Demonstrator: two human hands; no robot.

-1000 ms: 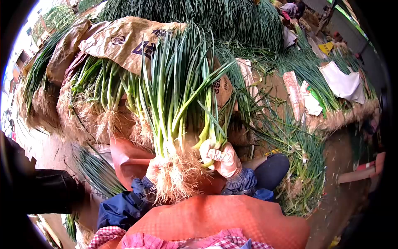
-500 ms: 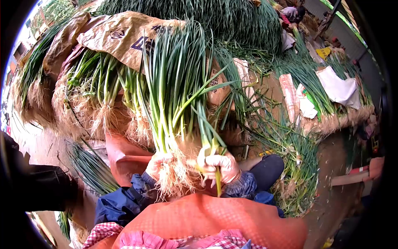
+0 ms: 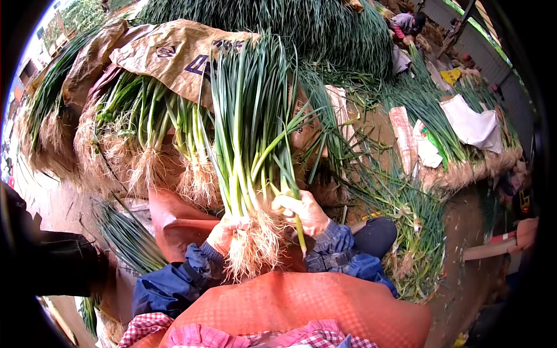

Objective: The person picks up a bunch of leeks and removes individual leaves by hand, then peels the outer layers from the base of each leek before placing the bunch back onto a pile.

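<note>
My left hand (image 3: 227, 233), in a pale glove, is wrapped round the lower stems of a large bunch of green onions (image 3: 249, 127). The bunch stands upright before me, its pale stringy roots (image 3: 255, 243) hanging below the grip and hiding part of those fingers. At the bunch's right side, my right hand (image 3: 307, 213), also gloved, is closed on a loose green onion leaf (image 3: 300, 232). The leaf's yellowish end hangs down below that hand. Whether those fingertips also touch the bunch's stems is hard to tell.
An orange apron (image 3: 301, 307) covers my lap. Rooted onion bundles (image 3: 139, 127) lie behind on the left under a brown sack (image 3: 174, 55). Leaf scraps (image 3: 406, 232) litter the ground at right. More onions and a white cloth (image 3: 473, 124) lie beyond; another person (image 3: 406, 24) is far back.
My right hand has risen slightly and moved its fingers toward the bunch's stems, turning the hanging leaf to a slant. The bunch and left hand have shifted a little right.
</note>
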